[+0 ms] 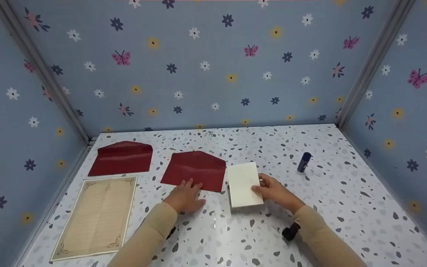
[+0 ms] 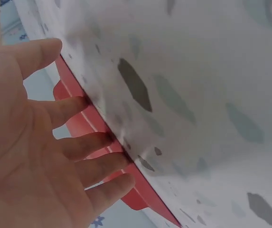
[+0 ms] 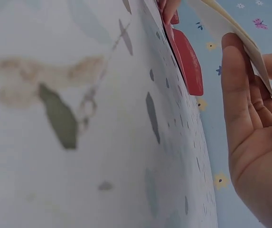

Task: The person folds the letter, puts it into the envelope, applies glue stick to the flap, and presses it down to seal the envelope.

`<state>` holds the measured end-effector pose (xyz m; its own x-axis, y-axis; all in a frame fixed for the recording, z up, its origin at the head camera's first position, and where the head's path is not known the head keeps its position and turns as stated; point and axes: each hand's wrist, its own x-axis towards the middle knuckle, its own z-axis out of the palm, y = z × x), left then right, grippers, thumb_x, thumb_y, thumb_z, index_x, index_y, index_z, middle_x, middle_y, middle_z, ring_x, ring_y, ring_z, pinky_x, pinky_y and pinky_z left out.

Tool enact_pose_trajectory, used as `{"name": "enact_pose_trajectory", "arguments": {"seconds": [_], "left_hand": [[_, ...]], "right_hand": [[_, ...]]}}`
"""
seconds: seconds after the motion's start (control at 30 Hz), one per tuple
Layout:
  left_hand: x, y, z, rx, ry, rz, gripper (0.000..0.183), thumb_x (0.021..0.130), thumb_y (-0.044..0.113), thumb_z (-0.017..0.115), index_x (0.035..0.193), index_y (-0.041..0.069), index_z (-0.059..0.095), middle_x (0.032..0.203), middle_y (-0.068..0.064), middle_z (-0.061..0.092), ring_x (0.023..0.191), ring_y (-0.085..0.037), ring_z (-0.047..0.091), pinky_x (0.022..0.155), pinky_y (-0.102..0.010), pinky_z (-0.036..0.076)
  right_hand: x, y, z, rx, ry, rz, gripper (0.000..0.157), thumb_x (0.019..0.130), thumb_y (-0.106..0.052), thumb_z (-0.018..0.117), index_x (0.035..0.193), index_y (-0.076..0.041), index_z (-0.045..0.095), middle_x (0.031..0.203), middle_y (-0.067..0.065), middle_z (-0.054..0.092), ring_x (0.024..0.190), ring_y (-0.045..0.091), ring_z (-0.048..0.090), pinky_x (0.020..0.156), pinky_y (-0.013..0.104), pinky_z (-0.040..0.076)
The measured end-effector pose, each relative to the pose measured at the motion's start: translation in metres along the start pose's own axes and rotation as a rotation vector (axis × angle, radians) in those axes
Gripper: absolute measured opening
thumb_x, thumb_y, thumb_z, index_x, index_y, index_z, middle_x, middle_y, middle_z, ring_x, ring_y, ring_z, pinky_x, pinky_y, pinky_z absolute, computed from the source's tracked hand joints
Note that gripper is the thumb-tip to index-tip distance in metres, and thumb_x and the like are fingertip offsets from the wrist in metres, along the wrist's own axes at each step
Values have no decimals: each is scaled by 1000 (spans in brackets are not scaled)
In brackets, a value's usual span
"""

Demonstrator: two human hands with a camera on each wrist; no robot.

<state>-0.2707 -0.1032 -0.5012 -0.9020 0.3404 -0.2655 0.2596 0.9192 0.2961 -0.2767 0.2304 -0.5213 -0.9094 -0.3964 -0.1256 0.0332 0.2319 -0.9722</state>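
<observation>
Lengthwise toward the far wall: cream paper in pinching right hand, left hand spread.

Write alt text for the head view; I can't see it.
Right-hand fingers pinch a cream paper above a speckled table; left-hand fingers rest on a red envelope. Another red envelope and a bordered sheet are at left, a dark-blue tube at right.

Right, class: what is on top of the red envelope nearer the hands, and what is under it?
The left hand has its fingers on the near edge of the red envelope. Speckled tabletop shows around it; whatever is directly underneath is covered and cannot be seen.
</observation>
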Motion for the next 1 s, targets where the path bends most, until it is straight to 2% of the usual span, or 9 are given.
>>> {"name": "enact_pose_trajectory", "arguments": {"seconds": [0.23, 0.37, 0.53, 0.67, 0.8, 0.9, 1.0], "left_hand": [[-16, 5, 7, -13, -36, 9, 71, 96, 46, 62, 155, 15, 39, 162, -19, 24, 148, -42, 17, 115, -58, 23], [-21, 6, 10, -14, -31, 40, 68, 96, 45, 62, 152, 11, 43, 160, -21, 27, 147, -45, 18, 116, -58, 21], [-21, 5, 12, 3, -2, 79, 68, 97, 45, 62, 150, 7, 44, 153, -22, 36, 144, -46, 25, 114, -58, 27], [-20, 4, 11, -2, 7, 65, 68, 98, 47, 60, 153, 13, 42, 152, -22, 36, 144, -47, 27, 110, -59, 34], [-18, 2, 9, -25, 19, 66, 61, 100, 46, 58, 150, 14, 48, 153, -24, 34, 143, -47, 28, 107, -59, 37], [-17, 1, 8, -40, 25, 75, 58, 100, 46, 58, 146, 12, 51, 146, -21, 38, 137, -43, 39, 105, -54, 42], [-14, -2, 7, -54, 22, 81, 57, 100, 48, 58, 143, 12, 53, 133, -15, 42, 119, -32, 51, 98, -47, 48]], "right_hand": [[-1, 0, -5, -5, 54, 40, 68, 96, -33, 68, 151, -6, 39, 124, 16, 64, 102, 28, 68, 85, 38, 56], [-1, 1, -6, -2, 58, 47, 68, 97, -32, 68, 152, -6, 38, 125, 16, 64, 102, 27, 68, 85, 38, 56], [-1, 1, -7, -3, 63, 44, 66, 97, -31, 67, 150, -4, 40, 121, 15, 65, 101, 26, 67, 84, 37, 56], [-2, 1, -7, 5, 52, 32, 65, 98, -31, 67, 150, -3, 39, 120, 16, 65, 101, 27, 67, 83, 38, 56], [-3, 1, -8, 30, 34, 13, 65, 98, -29, 66, 149, -1, 38, 123, 18, 64, 102, 29, 68, 83, 40, 57], [-4, 1, -9, 33, 34, 2, 65, 99, -28, 65, 150, 1, 37, 123, 20, 64, 102, 29, 68, 82, 40, 57], [-4, 0, -10, 29, 40, -2, 65, 99, -28, 65, 149, 2, 36, 123, 21, 64, 100, 28, 68, 82, 39, 57]]}}
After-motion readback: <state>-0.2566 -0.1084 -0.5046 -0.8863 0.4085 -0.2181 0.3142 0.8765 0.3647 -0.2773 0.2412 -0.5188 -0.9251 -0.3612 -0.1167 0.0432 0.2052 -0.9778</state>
